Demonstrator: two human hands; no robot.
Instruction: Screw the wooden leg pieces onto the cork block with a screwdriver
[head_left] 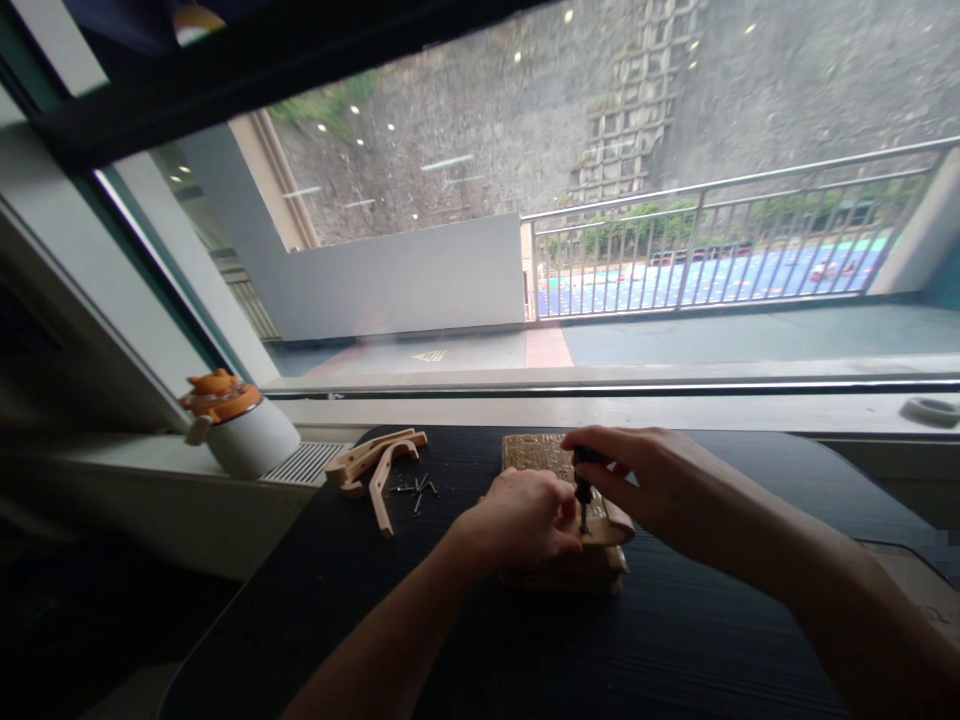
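My right hand [622,460] is closed around the black handle of a screwdriver [583,490], which stands upright with its shaft pointing down. Its tip meets a light wooden piece [606,532] with a rounded end. My left hand [529,508] grips that same wooden piece from the left, fingers close to the tip. Under both lies a brown, wrapped-looking block or stack [529,452], partly covered by my hands. Whether a screw sits under the tip is too small to tell.
Left on the dark table [315,620] lie several curved wooden pieces [384,485] beside a little pile of screws [418,490]. A white mug with an orange animal-shaped lid [251,435] stands on the sill. A window rises behind the table; a flat brownish object [911,590] is at right.
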